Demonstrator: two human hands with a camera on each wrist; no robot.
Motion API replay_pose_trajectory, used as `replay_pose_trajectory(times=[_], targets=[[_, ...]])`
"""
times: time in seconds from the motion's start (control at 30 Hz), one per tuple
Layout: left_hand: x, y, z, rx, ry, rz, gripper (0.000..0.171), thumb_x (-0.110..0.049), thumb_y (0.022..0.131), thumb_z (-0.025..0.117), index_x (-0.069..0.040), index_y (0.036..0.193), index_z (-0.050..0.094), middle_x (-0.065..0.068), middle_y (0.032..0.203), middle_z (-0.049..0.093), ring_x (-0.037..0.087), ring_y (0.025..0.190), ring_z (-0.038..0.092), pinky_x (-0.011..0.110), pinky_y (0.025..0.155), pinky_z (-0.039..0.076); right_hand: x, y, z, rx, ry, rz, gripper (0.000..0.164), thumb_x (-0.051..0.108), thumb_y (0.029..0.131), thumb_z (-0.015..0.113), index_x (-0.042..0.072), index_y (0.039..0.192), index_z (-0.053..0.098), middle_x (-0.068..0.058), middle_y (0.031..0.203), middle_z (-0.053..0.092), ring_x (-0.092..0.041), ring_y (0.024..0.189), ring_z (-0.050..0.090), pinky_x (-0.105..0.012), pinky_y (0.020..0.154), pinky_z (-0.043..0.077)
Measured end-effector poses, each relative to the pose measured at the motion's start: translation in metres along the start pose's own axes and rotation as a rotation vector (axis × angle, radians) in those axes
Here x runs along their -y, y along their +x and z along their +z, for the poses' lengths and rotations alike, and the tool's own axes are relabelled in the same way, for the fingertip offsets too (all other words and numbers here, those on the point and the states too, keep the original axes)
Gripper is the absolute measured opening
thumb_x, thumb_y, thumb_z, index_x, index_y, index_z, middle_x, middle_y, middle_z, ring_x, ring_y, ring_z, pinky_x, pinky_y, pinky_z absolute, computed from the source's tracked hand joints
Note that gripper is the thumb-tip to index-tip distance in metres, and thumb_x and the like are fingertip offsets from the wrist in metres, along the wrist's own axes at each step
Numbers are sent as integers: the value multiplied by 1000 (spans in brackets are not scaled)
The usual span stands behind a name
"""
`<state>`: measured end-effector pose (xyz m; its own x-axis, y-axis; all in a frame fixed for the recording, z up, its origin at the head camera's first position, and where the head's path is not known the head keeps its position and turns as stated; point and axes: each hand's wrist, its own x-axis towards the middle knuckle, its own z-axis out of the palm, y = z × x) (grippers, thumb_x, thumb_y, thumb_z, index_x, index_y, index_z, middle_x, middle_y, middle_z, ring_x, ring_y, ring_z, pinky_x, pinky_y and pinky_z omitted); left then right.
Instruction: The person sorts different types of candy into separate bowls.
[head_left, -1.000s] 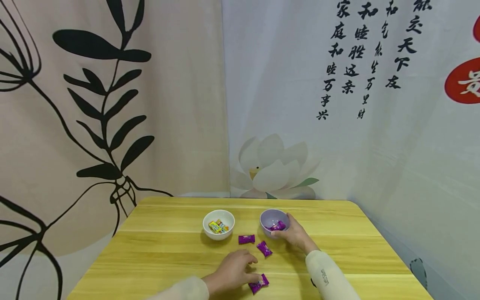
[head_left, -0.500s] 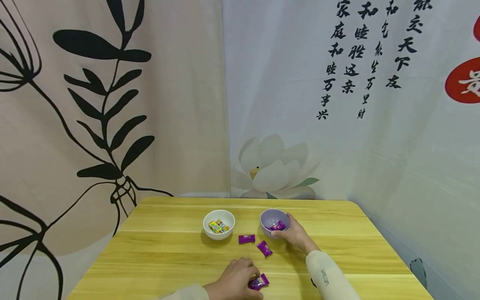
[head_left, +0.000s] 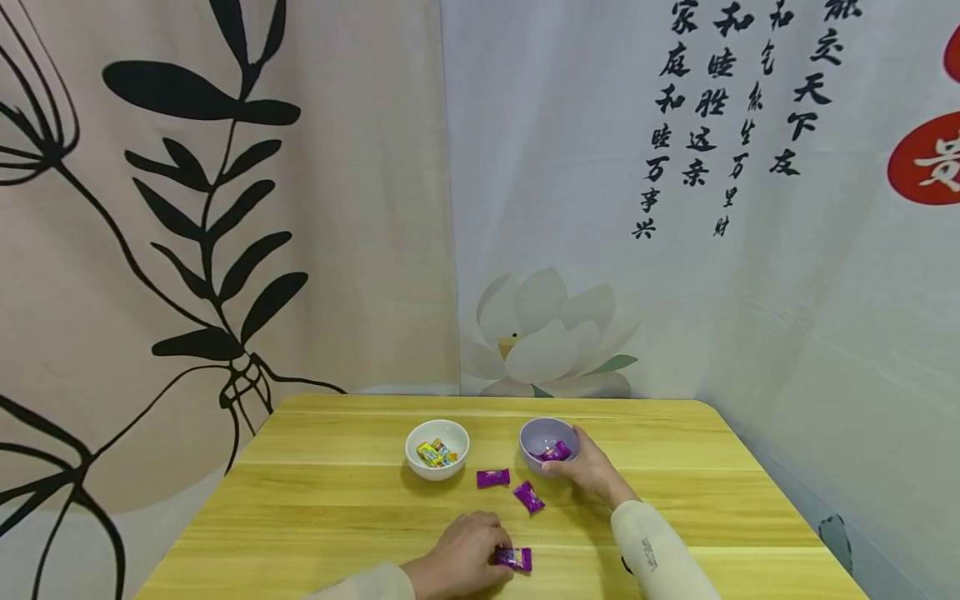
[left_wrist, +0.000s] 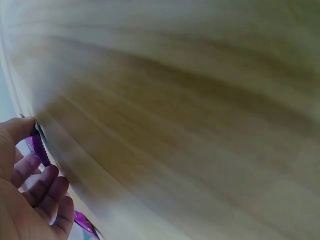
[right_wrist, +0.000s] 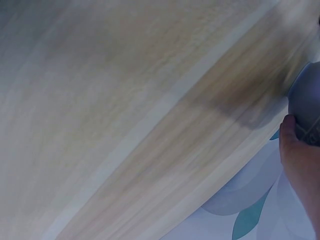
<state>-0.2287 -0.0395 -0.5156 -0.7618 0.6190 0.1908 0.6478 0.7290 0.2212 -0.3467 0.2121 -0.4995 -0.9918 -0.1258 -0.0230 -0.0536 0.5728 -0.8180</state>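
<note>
My left hand [head_left: 463, 552] is low over the front of the table, its thumb and fingertips pinching one end of a purple wrapped candy [head_left: 519, 559]. In the left wrist view that purple wrapper [left_wrist: 38, 150] shows between thumb and fingers. My right hand [head_left: 594, 472] grips the side of a lavender bowl [head_left: 530, 436], thumb at the near side and fingers round the right. Inside this bowl lies purple candy [head_left: 557, 452]. The right wrist view catches the bowl's outer wall [right_wrist: 305, 97] beside my fingers. Two more purple candies, one flat [head_left: 492, 478] and one slanted [head_left: 529, 497], lie between the hands.
Left of the lavender bowl stands a white bowl [head_left: 414, 457] with yellow wrapped candies [head_left: 435, 453] in it. The wooden table [head_left: 315, 492] ends at a printed cloth backdrop [head_left: 375, 250] behind and to the right.
My left fingers have come down onto the nearest purple candy and closed on it, and the candy has turned level and slid slightly left. My right hand and the lavender bowl stay still.
</note>
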Motion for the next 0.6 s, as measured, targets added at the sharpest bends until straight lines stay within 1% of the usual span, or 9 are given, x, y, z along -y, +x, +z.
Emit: replay_pose_trajectory(times=[0.07,0.17,0.27,0.47,0.6], targets=[[2,1,-2,13,-9,-21,24,-41,80,79,-24,97,75,-17,85,53,0,79,47,22,72,41,1,0,0,0,0,0,112,41,79,84,-6,154,15,-34,152,28,-52,139,27,-64,110,24],[4,3,-4,50,-25,-60,27,-42,82,78,-24,102,74,-15,87,53,1,80,48,26,74,44,1,-1,0,1,2,-2,113,41,78,84,-7,154,15,-34,152,28,-52,139,27,-64,110,24],[6,5,-6,53,-38,-84,28,-42,82,78,-23,103,74,-15,86,53,1,78,48,26,73,44,1,-1,0,1,4,0,113,41,78,84,-6,154,16,-34,152,28,-52,139,27,-64,111,23],[9,10,-9,-14,-30,-99,28,-42,80,79,-21,99,74,-15,82,51,2,74,47,26,72,44,2,-1,0,0,6,5,112,41,78,84,-5,154,16,-33,152,28,-52,139,27,-64,110,23],[13,16,-13,-49,-45,-104,29,-41,80,80,-19,99,74,-14,84,54,3,75,49,26,72,46,2,-1,0,-1,7,5,111,40,79,84,-5,154,16,-33,153,28,-52,139,26,-64,111,23]])
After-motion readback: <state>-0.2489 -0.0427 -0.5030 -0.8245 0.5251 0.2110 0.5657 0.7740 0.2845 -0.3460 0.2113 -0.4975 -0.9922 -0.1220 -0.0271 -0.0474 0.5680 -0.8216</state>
